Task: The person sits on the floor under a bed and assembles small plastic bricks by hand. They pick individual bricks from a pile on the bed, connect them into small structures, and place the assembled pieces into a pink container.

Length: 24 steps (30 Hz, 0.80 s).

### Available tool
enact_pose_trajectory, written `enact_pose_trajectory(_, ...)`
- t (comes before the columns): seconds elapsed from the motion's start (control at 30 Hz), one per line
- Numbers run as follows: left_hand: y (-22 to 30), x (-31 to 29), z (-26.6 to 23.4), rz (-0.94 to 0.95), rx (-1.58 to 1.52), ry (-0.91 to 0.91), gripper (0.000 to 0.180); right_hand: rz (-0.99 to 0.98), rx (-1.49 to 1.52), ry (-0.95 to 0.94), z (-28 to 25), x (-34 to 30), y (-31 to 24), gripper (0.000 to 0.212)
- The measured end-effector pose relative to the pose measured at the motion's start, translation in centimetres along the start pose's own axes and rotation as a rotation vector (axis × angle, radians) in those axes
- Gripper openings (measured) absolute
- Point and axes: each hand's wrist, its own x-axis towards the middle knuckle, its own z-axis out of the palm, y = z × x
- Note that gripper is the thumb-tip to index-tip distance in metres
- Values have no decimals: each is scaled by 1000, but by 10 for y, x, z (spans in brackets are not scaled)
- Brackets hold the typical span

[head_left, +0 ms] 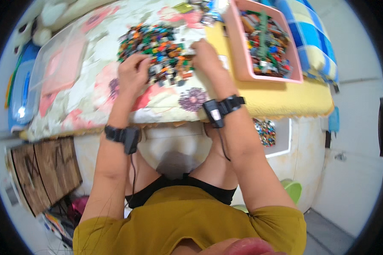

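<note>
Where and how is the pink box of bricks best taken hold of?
Probably at the left wall and near rim of the pink box, coming from the person's side. Both look reachable, while the blue-checked cushion lies close along the right wall. It stands upright and holds many loose bricks, so keeping it level seems wise.

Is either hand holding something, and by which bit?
It can't be told: the left hand and right hand are at the colourful pile of small pieces, but the view is too blurred.
</note>
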Motion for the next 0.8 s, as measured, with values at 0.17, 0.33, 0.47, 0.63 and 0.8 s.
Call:
enact_pose_trajectory(0.17, 7, -5, -8, -284, -194, -13, 12, 109, 65, 30, -1, -2, -13, 34)
enact_pose_trajectory(0.33, -19, -7, -29, -188, -12, 94, 14, -70, 332, 576, -34, -2, -18, 31)
enact_pose_trajectory(0.47, -48, -20, -54, -356, 1, 102, 18, -212, 89, 1140, -103, -13, 1, 15)
enact_pose_trajectory(0.63, -48, -35, -70, -429, 35, -36, 16, 105, 8, 1258, -139, -45, 30, 19)
enact_pose_trajectory(0.8, -23, -43, -58, -422, -186, -274, 25, 28, -61, 1476, -139, -53, 22, 23)
